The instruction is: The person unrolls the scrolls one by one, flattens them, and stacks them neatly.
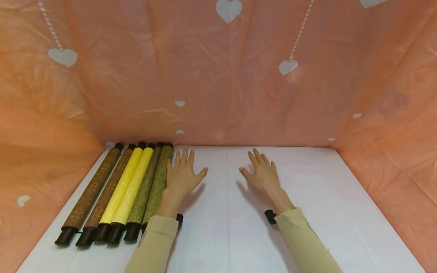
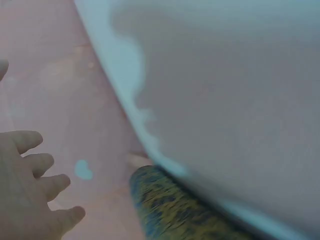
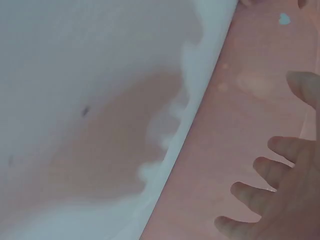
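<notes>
Several rolled scrolls with black end knobs lie side by side at the left in the head view. From the left come two brown patterned scrolls [image 1: 93, 188], then two yellow scrolls [image 1: 133, 184], then two green scrolls [image 1: 159, 185]. My left hand [image 1: 181, 177] is held over the surface with fingers spread, overlapping the rightmost green scroll. That green scroll's end [image 2: 175, 205] shows beside the hand in the left wrist view. Farther right, my right hand [image 1: 264, 177] hovers with spread fingers and holds nothing; its shadow falls on the white surface beneath.
A white cloth-covered table [image 1: 228, 243] lies under both hands. Orange-pink sheeting [image 1: 200, 71] with white hearts rises at the back and on both sides. Each wrist wears a black band [image 1: 270, 217] below a beige sleeve.
</notes>
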The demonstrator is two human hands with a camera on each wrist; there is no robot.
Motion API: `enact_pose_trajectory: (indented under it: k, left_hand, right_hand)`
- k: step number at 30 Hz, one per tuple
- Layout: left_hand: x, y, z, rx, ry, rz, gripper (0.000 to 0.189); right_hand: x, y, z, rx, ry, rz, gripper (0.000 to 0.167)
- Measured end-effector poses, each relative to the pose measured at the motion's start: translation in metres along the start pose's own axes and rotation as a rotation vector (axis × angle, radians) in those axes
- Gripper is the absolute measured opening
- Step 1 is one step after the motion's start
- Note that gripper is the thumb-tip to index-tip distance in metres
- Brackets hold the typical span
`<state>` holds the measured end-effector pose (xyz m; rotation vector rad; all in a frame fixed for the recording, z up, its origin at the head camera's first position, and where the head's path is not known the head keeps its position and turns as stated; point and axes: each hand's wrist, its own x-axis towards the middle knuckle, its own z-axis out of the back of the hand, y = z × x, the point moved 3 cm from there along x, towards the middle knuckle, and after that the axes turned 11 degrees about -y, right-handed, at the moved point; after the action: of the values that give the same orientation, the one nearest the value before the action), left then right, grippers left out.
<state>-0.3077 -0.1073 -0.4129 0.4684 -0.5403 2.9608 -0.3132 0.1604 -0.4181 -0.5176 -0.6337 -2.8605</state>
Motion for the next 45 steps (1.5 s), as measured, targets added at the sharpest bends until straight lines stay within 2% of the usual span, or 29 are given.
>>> enact_pose_trajectory:
  k: [2,5,9,13,18,22,26,29,34,40,45]
  left_hand:
    - [0.001,0.000,0.005,-0.029,-0.017,-0.017,0.086]
    - [0.002,0.002,0.016,-0.105,0.003,-0.032,0.080]
    - [-0.003,0.008,0.038,-0.247,0.061,-0.017,0.073]
    - [-0.007,0.018,0.063,-0.312,0.084,-0.010,0.069]
    - [-0.008,0.042,0.089,-0.346,0.081,-0.023,0.063]
    - [-0.013,0.070,0.099,-0.393,0.087,0.005,0.059]
    - [-0.019,0.096,0.099,-0.386,0.075,0.005,0.054]
    - [-0.021,0.111,0.096,-0.360,0.062,-0.019,0.050]
    - [-0.024,0.129,0.085,-0.309,0.076,-0.045,0.046]
    - [-0.024,0.140,0.075,-0.271,0.110,-0.080,0.045]
    - [-0.026,0.143,0.071,-0.257,0.164,-0.076,0.047]
  right_hand:
    - [0.002,0.006,0.000,0.068,-0.032,0.009,0.073]
    - [0.003,0.017,-0.003,0.175,-0.057,0.004,0.068]
    - [0.003,0.035,-0.009,0.346,-0.043,-0.039,0.063]
    - [0.003,0.054,-0.016,0.527,-0.008,-0.079,0.060]
    - [0.006,0.077,-0.026,0.688,0.086,-0.119,0.058]
    - [0.011,0.099,-0.037,0.789,0.190,-0.140,0.059]
    - [0.013,0.121,-0.049,0.885,0.280,-0.151,0.062]
    - [0.014,0.137,-0.060,0.932,0.340,-0.145,0.062]
    - [0.012,0.157,-0.081,0.917,0.427,-0.130,0.066]
    - [0.008,0.176,-0.100,0.896,0.509,-0.146,0.073]
    - [0.005,0.189,-0.112,0.924,0.530,-0.164,0.073]
